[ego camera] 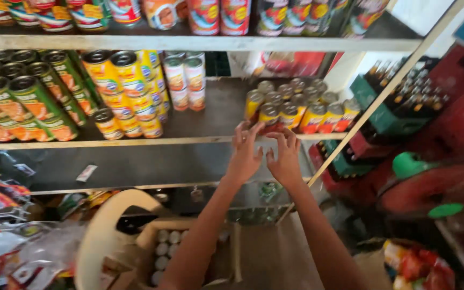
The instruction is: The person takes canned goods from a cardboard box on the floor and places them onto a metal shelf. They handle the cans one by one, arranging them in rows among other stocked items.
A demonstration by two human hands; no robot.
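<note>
We see our left hand and right hand touching a can at the shelf edge; a box sits below.

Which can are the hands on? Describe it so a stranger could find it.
On the middle shelf, find the right-hand cluster of short yellow-and-red cans. The can stands in its front row, second from the left, with the left hand and right hand at its base.

Both hands, the left hand beside the right hand, are reaching at the shelf edge, before the short cans. Tall cans are lying left. The carton is sitting below.
</note>
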